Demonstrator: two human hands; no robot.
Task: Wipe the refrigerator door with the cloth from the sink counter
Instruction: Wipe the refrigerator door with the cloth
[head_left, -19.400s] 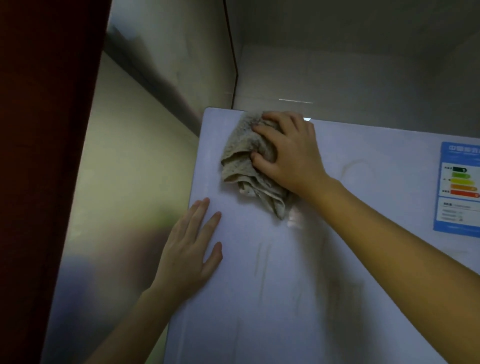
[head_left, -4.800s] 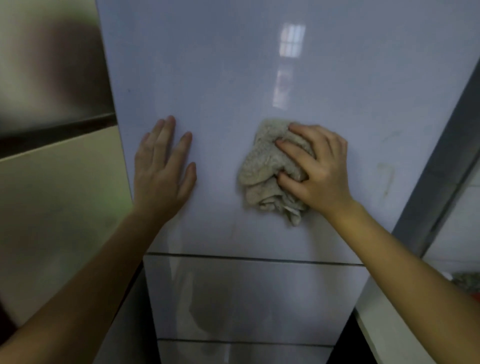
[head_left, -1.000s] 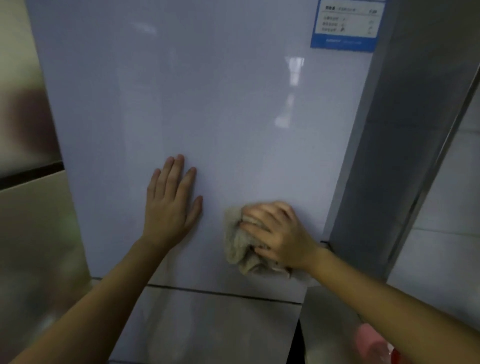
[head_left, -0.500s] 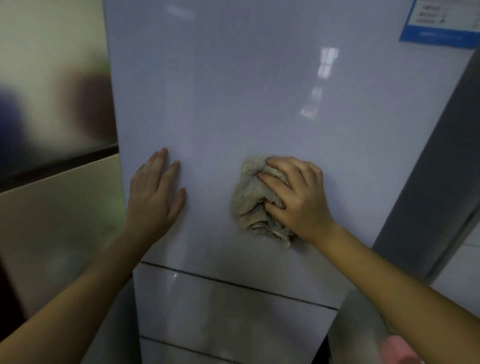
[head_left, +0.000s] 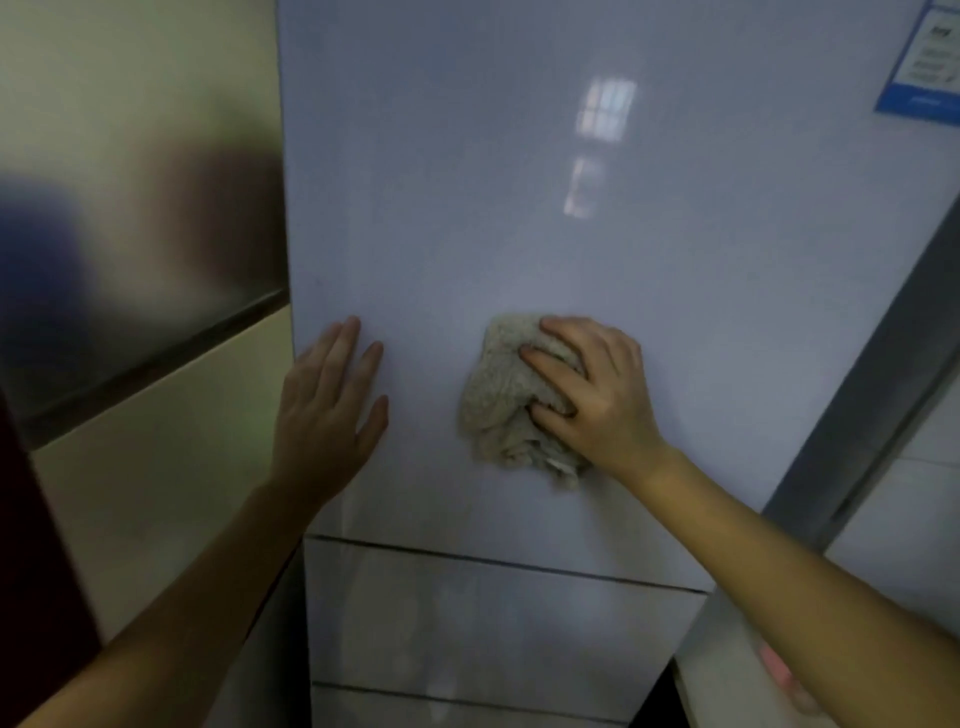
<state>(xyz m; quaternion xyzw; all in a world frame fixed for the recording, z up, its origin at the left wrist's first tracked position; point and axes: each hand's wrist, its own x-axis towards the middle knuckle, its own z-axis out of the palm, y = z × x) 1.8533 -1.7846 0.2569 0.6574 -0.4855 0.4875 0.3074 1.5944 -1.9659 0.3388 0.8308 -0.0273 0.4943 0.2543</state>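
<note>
A person wipes the pale refrigerator door (head_left: 519, 182), the right hand (head_left: 597, 395) pressing a bunched grey-beige cloth (head_left: 498, 405) flat against the upper panel. Half a second ago the cloth sat at much the same height on the door, and a second ago it was lower and nearer the door's right edge, so the stroke has swept leftward and up across the lower part of the panel. That suggests the wiping is well under way, now working the band just above the seam (head_left: 493, 558) that divides the upper door from the drawer front below.

The cloth lies under the right hand's fingers (head_left: 550, 364), which are spread and curled over it, with loose folds spilling out toward 9 and 6 o'clock of the palm. The left hand (head_left: 327, 410) rests open and flat on the door, holding nothing, at 9 o'clock of the cloth and near it without touching. A blue label (head_left: 930, 62) shows at 1 o'clock.
</note>
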